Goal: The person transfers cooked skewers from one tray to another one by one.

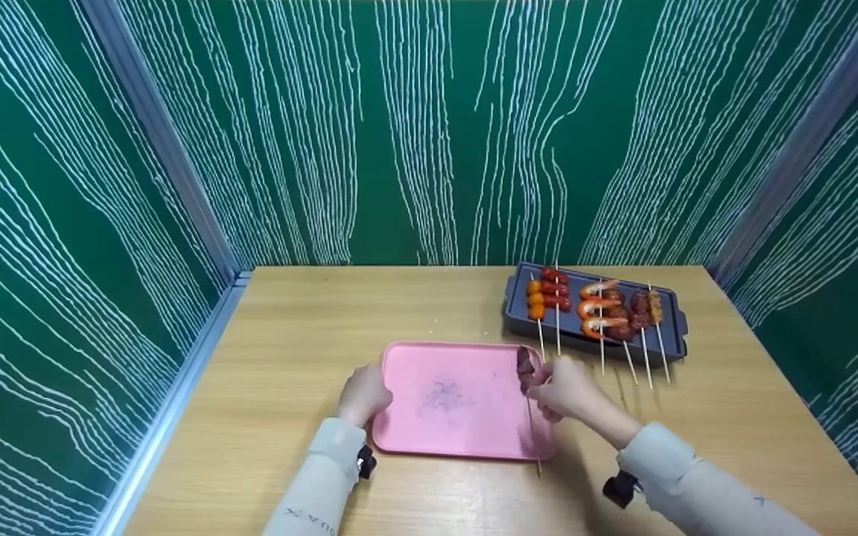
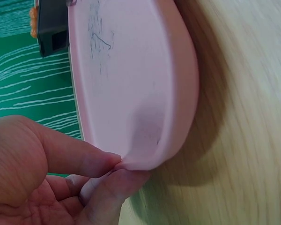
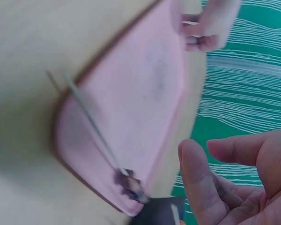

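Pinched on the pink tray's (image 1: 459, 435) left edge, the left grip (image 1: 364, 396) has its thumb and a finger on the rim near a rounded corner, as the left wrist view shows. Right grip (image 1: 569, 388) holds nothing: its thumb and forefinger stand parted with a gap between them, just beside the meat skewer (image 1: 525, 368). That skewer is at the tray's right side, its meat by the far right corner and its bare stick running across the near rim, the tip out over the tabletop (image 1: 310, 320). It should handle as a light thing, stiff along the stick and heavier at the meat end, so a hold far down the stick would probably let the head dip. Best taken on the bare wood just below the meat; the thin round stick may roll between the fingertips, and squeezing the pieces could shift them. The tray looks light too, with a smooth face, and could slide if pushed; its raised rim gives the surest hold. Beyond its far right corner stands a dark pan (image 1: 517, 324) of other skewers, sticks jutting over the near side, easy to knock.
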{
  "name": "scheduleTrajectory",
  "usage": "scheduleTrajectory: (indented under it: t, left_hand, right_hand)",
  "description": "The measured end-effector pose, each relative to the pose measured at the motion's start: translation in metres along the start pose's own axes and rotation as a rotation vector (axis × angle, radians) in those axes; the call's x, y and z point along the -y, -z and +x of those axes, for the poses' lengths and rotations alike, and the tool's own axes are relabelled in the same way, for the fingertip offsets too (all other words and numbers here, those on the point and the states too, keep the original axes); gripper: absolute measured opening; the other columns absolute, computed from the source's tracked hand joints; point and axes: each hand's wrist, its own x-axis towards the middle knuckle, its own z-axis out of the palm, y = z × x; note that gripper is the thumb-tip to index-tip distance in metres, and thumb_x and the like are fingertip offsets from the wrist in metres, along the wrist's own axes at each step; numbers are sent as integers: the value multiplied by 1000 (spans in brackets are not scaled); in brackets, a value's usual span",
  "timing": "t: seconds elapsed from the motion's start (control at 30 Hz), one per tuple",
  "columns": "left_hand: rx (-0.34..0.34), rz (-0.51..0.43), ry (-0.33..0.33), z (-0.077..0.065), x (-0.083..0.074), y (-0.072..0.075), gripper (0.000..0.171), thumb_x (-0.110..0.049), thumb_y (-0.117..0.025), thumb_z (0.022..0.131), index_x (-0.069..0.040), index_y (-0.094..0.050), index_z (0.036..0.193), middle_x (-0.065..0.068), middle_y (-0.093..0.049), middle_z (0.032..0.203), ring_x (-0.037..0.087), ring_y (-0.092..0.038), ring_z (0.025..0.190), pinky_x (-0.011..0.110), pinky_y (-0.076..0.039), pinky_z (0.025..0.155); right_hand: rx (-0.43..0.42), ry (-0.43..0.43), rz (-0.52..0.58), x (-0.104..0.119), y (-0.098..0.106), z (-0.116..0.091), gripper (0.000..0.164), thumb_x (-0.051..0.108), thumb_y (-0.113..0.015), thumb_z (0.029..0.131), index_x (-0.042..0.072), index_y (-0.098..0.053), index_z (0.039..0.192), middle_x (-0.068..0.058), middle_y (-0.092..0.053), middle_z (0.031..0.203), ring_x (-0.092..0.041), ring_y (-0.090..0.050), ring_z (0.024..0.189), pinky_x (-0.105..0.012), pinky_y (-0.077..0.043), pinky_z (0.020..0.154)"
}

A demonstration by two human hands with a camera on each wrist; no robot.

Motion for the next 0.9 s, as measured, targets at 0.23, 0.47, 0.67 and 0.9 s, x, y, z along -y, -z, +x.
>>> scheduleTrajectory:
  t: [0.23,0.47,0.67,0.9]
  left_hand:
    - [20,-18,14,1,0,-1,16,4,-55,74,-4,-63,86,8,-61,80,22,-55,69,36,-50,61]
    - [25,-23,26,1,0,-2,17,3,-56,75,-3,-64,89,9,-61,82,23,-56,69,36,-50,61]
    - [13,-7,14,0,0,0,15,4,-56,74,-4,-63,85,9,-62,82,23,-56,70,38,-51,63]
    - [21,-24,25,-1,-1,1,12,5,-55,75,-6,-60,79,9,-59,77,23,-54,66,34,-48,57]
  right_hand:
    - [6,26,33,11,35,5,11,8,-67,86,-3,-65,89,-19,-67,70,-18,-63,52,-33,-57,50]
    - [2,-10,57,14,71,11,30,16,-71,87,-5,-60,105,-17,-67,81,-20,-66,62,-35,-59,59]
    - [-9,-51,43,7,99,16,47,27,-74,86,-4,-57,117,-11,-68,80,-20,-68,66,-33,-59,59]
    - [-25,-60,15,-6,120,18,61,40,-75,85,-5,-54,120,-9,-65,86,-15,-64,64,-31,-57,58]
